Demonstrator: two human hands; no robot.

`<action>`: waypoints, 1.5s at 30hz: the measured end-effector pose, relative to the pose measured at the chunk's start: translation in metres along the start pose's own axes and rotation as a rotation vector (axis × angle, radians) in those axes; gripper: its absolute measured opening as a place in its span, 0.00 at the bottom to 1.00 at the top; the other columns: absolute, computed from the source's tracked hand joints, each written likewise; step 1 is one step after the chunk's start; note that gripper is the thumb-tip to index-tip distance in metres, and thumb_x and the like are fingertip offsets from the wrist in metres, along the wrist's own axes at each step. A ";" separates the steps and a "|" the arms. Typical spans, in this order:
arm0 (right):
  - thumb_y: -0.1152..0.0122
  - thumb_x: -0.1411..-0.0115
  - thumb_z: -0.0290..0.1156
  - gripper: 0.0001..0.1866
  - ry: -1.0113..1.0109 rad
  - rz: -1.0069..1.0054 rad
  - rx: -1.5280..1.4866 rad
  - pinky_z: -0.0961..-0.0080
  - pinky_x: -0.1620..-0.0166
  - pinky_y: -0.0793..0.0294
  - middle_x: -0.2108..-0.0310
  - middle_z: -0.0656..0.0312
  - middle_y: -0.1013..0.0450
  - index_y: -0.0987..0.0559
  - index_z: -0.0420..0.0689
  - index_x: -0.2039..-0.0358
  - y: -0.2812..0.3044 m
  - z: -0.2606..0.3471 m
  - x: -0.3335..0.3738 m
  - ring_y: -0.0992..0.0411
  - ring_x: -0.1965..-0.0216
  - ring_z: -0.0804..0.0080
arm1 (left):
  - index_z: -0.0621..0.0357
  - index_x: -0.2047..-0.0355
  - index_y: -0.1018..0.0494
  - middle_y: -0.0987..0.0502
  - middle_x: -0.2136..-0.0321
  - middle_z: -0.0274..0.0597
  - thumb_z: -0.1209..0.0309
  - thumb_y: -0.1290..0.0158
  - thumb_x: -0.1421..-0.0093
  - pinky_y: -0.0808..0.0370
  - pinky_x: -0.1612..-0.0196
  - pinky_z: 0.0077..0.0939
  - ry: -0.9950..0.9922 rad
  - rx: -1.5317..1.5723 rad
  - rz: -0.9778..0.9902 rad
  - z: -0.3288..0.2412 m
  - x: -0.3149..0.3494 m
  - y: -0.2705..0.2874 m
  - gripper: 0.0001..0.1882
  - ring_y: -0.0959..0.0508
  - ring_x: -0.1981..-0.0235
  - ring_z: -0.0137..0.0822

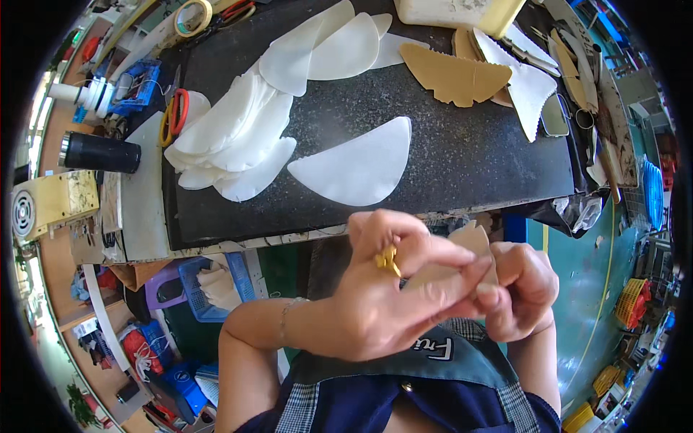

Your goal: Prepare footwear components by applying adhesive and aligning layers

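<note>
In front of my chest, both hands pinch a thin beige piece of sheet material (473, 237), seemingly folded or curved. My left hand (393, 289), with a gold ring, has its fingers closed on the piece's near part. Close against it, my right hand (521, 289) grips the right edge between curled fingers and thumb. My fingers hide much of the piece. Just beyond, a single white half-moon piece (357, 162) lies flat on the black worktop (339, 108). A fanned pile of similar white pieces (242, 133) lies to its left.
Brown toothed templates (455, 73) and a white one (523, 79) lie at the far right. Orange-handled scissors (173, 119) and a black flask (99, 152) are at the left. Below the worktop stands a blue basket (245, 278) with beige pieces in it.
</note>
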State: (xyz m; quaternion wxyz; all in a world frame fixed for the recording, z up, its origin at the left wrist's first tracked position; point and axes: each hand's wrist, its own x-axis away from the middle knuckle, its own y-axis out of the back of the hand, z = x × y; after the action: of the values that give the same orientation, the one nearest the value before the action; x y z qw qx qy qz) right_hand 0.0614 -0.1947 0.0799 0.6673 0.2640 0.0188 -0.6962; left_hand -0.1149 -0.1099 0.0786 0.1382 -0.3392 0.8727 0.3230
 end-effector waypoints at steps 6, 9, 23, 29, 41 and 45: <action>0.37 0.46 0.22 0.10 0.023 0.054 -0.045 0.73 0.82 0.33 0.83 0.58 0.30 0.30 0.39 0.79 -0.003 0.002 -0.002 0.28 0.84 0.65 | 0.54 0.66 0.18 0.22 0.67 0.30 0.66 0.29 0.67 0.32 0.65 0.26 0.014 0.008 0.109 -0.003 -0.008 0.019 0.22 0.31 0.67 0.34; 0.36 0.45 0.26 0.11 -0.025 0.081 -0.082 0.74 0.81 0.32 0.83 0.59 0.29 0.30 0.40 0.78 -0.004 -0.004 -0.005 0.28 0.84 0.64 | 0.58 0.68 0.18 0.22 0.72 0.34 0.67 0.29 0.65 0.28 0.67 0.24 0.071 0.214 0.139 0.013 -0.016 0.022 0.21 0.25 0.70 0.32; 0.47 0.35 0.29 0.11 -0.568 -0.124 -0.555 0.85 0.74 0.27 0.74 0.60 0.24 0.23 0.32 0.63 -0.017 -0.014 -0.008 0.28 0.76 0.82 | 0.67 0.62 0.23 0.21 0.66 0.44 0.78 0.47 0.39 0.26 0.63 0.20 0.235 0.245 -0.034 0.038 -0.003 -0.001 0.07 0.22 0.68 0.30; 0.48 0.35 0.25 0.10 -0.642 -0.092 -0.582 0.77 0.63 0.19 0.69 0.54 0.23 0.25 0.29 0.60 -0.011 -0.009 -0.015 0.22 0.67 0.71 | 0.68 0.59 0.24 0.22 0.63 0.46 0.81 0.46 0.45 0.24 0.63 0.28 -0.101 -0.201 -0.003 0.041 -0.009 0.003 0.11 0.21 0.66 0.40; 0.41 0.46 0.20 0.04 -0.150 -0.086 -0.104 0.82 0.68 0.26 0.75 0.61 0.25 0.25 0.34 0.68 -0.019 -0.031 -0.015 0.26 0.74 0.78 | 0.67 0.65 0.22 0.20 0.68 0.44 0.66 0.37 0.46 0.26 0.64 0.21 0.113 0.227 -0.088 0.043 -0.013 -0.004 0.15 0.21 0.68 0.30; 0.44 0.48 0.17 0.04 -0.213 -0.109 -0.295 0.82 0.69 0.28 0.75 0.61 0.26 0.26 0.35 0.70 -0.020 -0.036 -0.013 0.28 0.75 0.76 | 0.64 0.63 0.23 0.20 0.68 0.41 0.68 0.44 0.39 0.23 0.65 0.21 0.414 0.447 -0.057 0.047 -0.006 0.002 0.10 0.19 0.69 0.30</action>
State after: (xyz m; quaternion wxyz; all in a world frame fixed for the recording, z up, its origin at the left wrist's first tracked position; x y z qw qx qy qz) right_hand 0.0545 -0.1673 0.0473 0.6582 0.0868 0.0641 -0.7450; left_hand -0.1105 -0.0747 0.0472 0.0376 -0.3833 0.9218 0.0430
